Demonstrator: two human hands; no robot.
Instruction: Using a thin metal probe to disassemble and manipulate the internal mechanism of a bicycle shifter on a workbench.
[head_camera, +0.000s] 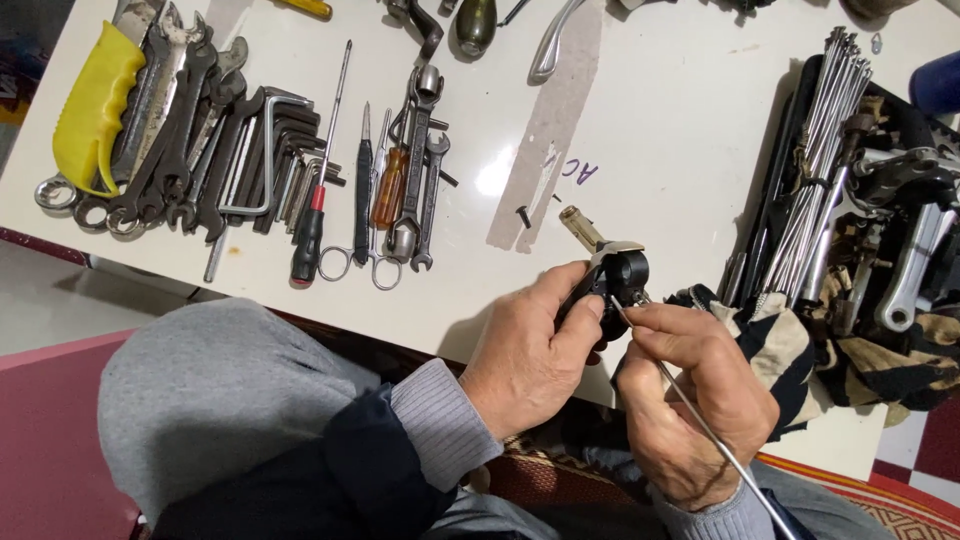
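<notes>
My left hand (530, 350) grips a small black mechanical part (618, 278) with a brass-coloured threaded end (580, 226) and a silver lever, held just above the near edge of the white table (660, 120). My right hand (690, 390) pinches a thin steel cable (700, 420) at the part's side; the cable runs back down past my wrist toward the lower right. The two hands touch at the part. A striped cloth (780, 350) lies just right of my right hand.
Wrenches and hex keys (200, 140) lie in a row at the left, with a yellow-handled tool (95, 105), screwdrivers (312, 220) and scissors (362, 262). A bundle of spokes (825, 130) and metal cranks (905, 270) sit in a black tray at the right. My grey-clad knee (210, 390) is at lower left.
</notes>
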